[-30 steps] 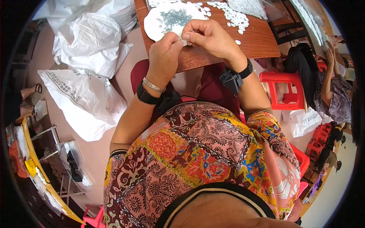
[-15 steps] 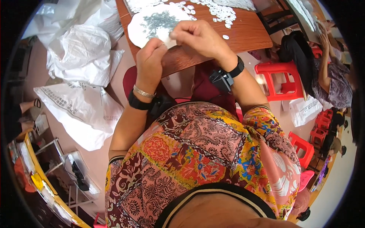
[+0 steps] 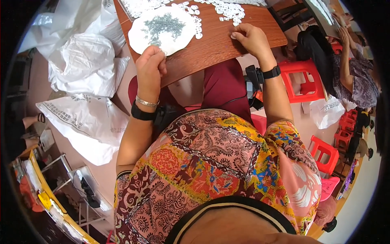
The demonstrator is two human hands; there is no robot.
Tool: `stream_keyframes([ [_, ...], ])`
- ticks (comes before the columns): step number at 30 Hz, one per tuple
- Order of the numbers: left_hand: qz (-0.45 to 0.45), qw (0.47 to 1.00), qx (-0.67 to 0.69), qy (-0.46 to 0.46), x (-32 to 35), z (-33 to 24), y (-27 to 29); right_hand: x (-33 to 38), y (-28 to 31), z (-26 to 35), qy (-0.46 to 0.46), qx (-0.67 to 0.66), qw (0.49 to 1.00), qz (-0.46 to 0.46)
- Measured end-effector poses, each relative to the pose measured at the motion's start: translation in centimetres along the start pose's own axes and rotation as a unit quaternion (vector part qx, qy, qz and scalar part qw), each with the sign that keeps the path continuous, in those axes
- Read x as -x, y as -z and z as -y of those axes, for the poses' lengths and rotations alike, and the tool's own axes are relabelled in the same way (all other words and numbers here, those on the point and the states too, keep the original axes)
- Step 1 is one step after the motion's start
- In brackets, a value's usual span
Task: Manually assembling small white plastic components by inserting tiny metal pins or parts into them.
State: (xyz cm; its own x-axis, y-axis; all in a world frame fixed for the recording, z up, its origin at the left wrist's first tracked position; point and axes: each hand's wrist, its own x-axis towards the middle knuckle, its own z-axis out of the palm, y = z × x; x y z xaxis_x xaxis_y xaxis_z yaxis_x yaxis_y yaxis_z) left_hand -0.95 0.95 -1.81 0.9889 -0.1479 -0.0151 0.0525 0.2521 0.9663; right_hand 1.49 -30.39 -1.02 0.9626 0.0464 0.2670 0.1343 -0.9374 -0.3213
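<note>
My left hand [image 3: 151,65] is closed at the near edge of a white, wavy-rimmed plate [image 3: 137,40]. Between its thumb and fingertips shows a small white piece [image 3: 163,53], partly covered. On the plate lies a heap of tiny grey, metal-looking parts [image 3: 165,27]. My right hand [image 3: 256,40] is over the right part of the brown table [image 3: 209,51], its fingers curled. A whitish bit at its thumb tip appears to be another small white piece, mostly hidden. Just beyond its fingertips spreads a pile of small white oval pieces [image 3: 231,11].
White woven sacks [image 3: 83,65] stand on the floor at the left. Red plastic stools [image 3: 302,81] are at the right, where another person [image 3: 353,77] sits. A yellow-edged table [image 3: 50,191] is at the lower left.
My right hand has left the plate and moved right, toward the white pieces, where a single loose piece lay. My left hand stays by the plate's near edge, slightly lower.
</note>
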Motion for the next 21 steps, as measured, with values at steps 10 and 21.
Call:
stream_keyframes([
  [10, -0.007, 1.000, -0.005, 0.001, -0.3, 0.2, 0.5, 0.3, -3.4, 8.8, 0.142, -0.117, 0.982, 0.047],
  [21, -0.004, 1.000, -0.002, -0.006, -0.6, -0.1, 0.9, 0.9, -5.0, 11.8, 0.182, -0.043, 0.982, -0.026],
])
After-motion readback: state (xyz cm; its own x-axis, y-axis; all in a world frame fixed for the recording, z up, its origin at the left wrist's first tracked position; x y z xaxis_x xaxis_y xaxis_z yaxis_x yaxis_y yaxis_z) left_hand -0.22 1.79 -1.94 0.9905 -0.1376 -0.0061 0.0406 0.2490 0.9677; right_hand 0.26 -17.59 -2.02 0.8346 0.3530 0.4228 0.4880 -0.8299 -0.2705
